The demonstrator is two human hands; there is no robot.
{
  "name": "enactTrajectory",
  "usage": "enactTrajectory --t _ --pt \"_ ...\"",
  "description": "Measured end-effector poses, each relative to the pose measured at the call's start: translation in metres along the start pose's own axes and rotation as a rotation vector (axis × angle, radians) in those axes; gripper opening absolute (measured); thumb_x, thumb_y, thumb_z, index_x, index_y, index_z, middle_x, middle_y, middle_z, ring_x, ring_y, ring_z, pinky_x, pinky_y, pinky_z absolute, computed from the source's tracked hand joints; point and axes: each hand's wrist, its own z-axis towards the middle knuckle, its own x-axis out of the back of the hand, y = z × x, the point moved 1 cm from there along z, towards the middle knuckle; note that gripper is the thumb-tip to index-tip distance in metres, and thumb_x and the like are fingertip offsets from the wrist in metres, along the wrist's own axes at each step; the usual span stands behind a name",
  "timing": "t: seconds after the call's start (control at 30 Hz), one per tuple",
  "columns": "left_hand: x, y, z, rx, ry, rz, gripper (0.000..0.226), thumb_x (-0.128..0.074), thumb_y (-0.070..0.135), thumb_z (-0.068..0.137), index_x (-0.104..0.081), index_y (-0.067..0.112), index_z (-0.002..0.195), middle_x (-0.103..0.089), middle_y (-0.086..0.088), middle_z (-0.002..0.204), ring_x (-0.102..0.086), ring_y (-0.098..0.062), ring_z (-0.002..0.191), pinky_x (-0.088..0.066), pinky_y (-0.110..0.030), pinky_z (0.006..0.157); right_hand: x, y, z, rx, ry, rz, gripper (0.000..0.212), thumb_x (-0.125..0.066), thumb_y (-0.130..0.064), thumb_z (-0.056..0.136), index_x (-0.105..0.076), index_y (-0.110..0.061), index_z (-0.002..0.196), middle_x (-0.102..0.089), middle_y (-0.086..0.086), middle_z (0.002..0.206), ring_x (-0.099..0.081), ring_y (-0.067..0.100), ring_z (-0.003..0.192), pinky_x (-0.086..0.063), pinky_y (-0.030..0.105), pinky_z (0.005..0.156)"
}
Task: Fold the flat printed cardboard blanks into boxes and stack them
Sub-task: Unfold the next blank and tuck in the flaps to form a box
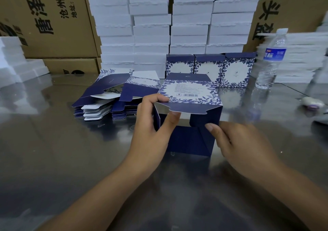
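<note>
A half-formed blue and white printed box (pixel 190 96) lies on its side in the middle of the steel table (pixel 53 151), its open end with loose flaps facing me. My left hand (pixel 152 124) grips its left wall, thumb under the top flap and fingers curled over the upper left edge. My right hand (pixel 237 140) pinches the dark blue right side flap with its thumb on top. Two low piles of flat blanks (pixel 110 96) lie to the left. Three finished boxes (pixel 209 67) stand in a row behind.
White boxes (pixel 170 21) are stacked high at the back, brown cartons (pixel 53 18) beside them. A water bottle (pixel 270 60) stands at right, in front of a pile of white sheets (pixel 301 57). White foam pieces (pixel 16 62) sit at far left. A small pale object (pixel 312 103) lies at right.
</note>
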Motion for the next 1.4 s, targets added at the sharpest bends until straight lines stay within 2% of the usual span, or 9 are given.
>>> enactTrajectory --t 0.2,0.33,0.43,0.6,0.73,0.9,1.03,1.2,1.4 --pt "-0.001 0.0 0.0 0.0 0.005 0.003 0.017 -0.06 0.05 0.076 -0.05 0.049 0.091 -0.053 0.005 0.117 -0.054 -0.007 0.103 -0.042 -0.022 0.081 0.0 0.002 0.0 -0.008 -0.025 0.086 0.05 -0.019 -0.062 0.084 -0.033 -0.026 0.053 -0.04 -0.004 0.047 -0.039 0.017 0.047 -0.033 0.034 0.048" --pt "0.0 -0.001 0.0 -0.01 0.007 0.038 0.02 -0.061 0.051 0.076 -0.049 0.05 0.093 -0.052 0.008 0.117 -0.053 -0.008 0.106 -0.042 -0.024 0.086 -0.004 0.005 0.0 -0.047 -0.154 0.014 0.059 -0.021 -0.062 0.086 -0.052 -0.017 0.065 -0.056 -0.002 0.061 -0.054 0.019 0.062 -0.047 0.035 0.061" --pt "-0.001 -0.002 0.0 -0.002 0.0 0.039 0.02 -0.059 0.049 0.077 -0.049 0.049 0.095 -0.053 0.004 0.12 -0.055 -0.012 0.108 -0.045 -0.027 0.087 -0.004 0.006 0.001 -0.065 -0.172 -0.021 0.057 -0.024 -0.057 0.091 -0.056 -0.015 0.069 -0.061 0.002 0.069 -0.059 0.024 0.071 -0.049 0.037 0.07" --pt "-0.002 0.0 -0.001 0.001 -0.004 0.036 0.019 -0.059 0.049 0.077 -0.05 0.049 0.094 -0.052 0.004 0.121 -0.054 -0.01 0.107 -0.043 -0.017 0.08 -0.003 0.006 0.001 -0.056 -0.2 0.002 0.07 -0.011 -0.065 0.077 -0.059 -0.015 0.076 -0.064 0.0 0.074 -0.06 0.022 0.072 -0.05 0.038 0.07" --pt "-0.002 0.001 -0.001 0.003 0.003 0.055 0.021 -0.058 0.047 0.078 -0.049 0.045 0.097 -0.052 0.001 0.12 -0.054 -0.015 0.106 -0.044 -0.029 0.09 -0.006 0.01 -0.001 -0.031 -0.267 -0.064 0.048 -0.031 -0.06 0.09 -0.056 -0.021 0.08 -0.06 -0.005 0.074 -0.058 0.017 0.072 -0.047 0.032 0.062" --pt "-0.003 0.002 -0.001 0.012 0.009 0.072 0.024 -0.059 0.046 0.078 -0.049 0.043 0.1 -0.051 -0.001 0.119 -0.053 -0.023 0.102 -0.046 -0.039 0.092 -0.012 0.011 -0.001 -0.048 -0.262 -0.015 0.035 -0.038 -0.05 0.095 -0.053 -0.024 0.076 -0.065 -0.001 0.085 -0.061 0.022 0.081 -0.05 0.036 0.071" --pt "-0.002 0.002 -0.001 0.016 0.011 0.076 0.023 -0.059 0.047 0.079 -0.049 0.043 0.1 -0.051 -0.001 0.119 -0.053 -0.019 0.103 -0.045 -0.033 0.089 -0.012 0.016 0.0 -0.029 -0.267 0.023 0.039 -0.044 -0.051 0.091 -0.056 -0.018 0.074 -0.06 -0.003 0.071 -0.057 0.018 0.069 -0.046 0.035 0.064" --pt "0.0 0.001 0.0 0.023 0.024 0.074 0.02 -0.057 0.05 0.08 -0.048 0.046 0.097 -0.05 0.011 0.118 -0.05 -0.005 0.109 -0.039 -0.023 0.09 -0.009 0.016 -0.001 0.054 -0.305 0.002 0.038 -0.052 -0.051 0.087 -0.041 -0.025 0.062 -0.047 -0.009 0.058 -0.045 0.004 0.054 -0.03 0.02 0.048" --pt "0.001 0.0 0.0 0.024 0.03 0.072 0.02 -0.057 0.058 0.075 -0.049 0.052 0.093 -0.051 0.013 0.117 -0.05 -0.008 0.111 -0.041 -0.031 0.097 -0.009 0.015 -0.001 0.064 -0.279 -0.038 0.039 -0.049 -0.055 0.087 -0.042 -0.024 0.065 -0.05 -0.009 0.063 -0.046 0.006 0.058 -0.029 0.019 0.049"
